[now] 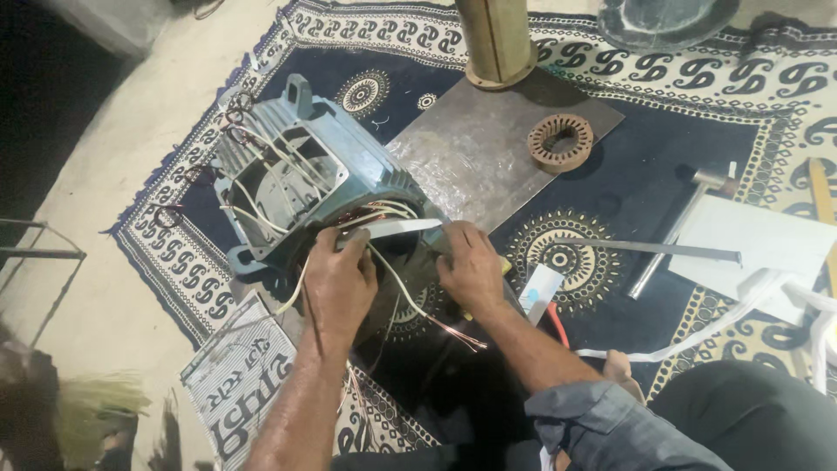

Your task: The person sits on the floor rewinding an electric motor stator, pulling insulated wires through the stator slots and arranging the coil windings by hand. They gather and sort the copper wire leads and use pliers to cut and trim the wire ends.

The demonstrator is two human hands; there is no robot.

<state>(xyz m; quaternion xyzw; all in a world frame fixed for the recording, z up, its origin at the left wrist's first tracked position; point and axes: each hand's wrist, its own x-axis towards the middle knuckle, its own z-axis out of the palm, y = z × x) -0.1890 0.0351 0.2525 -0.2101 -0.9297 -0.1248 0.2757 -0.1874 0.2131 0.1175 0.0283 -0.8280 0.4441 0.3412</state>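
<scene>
A grey-blue motor housing (296, 166) lies on a patterned rug, its open end toward me, with white leads and copper winding wire spilling out. My left hand (340, 283) rests on the rim of the open end, fingers pinching a white strip of insulating tape (397, 228). At the right side of the same opening, my right hand (471, 266) grips the strip's other end against the windings. Loose copper wire strands (453, 336) trail down between my wrists.
A steel plate (488, 148) carries a rusty ring-shaped stator core (561, 139) and a brass-coloured cylinder (497, 44). A hammer (680, 227), a metal ruler (671, 250), white sheets (758, 240) and white tape (697, 340) lie right. Printed paper (235, 384) lies lower left.
</scene>
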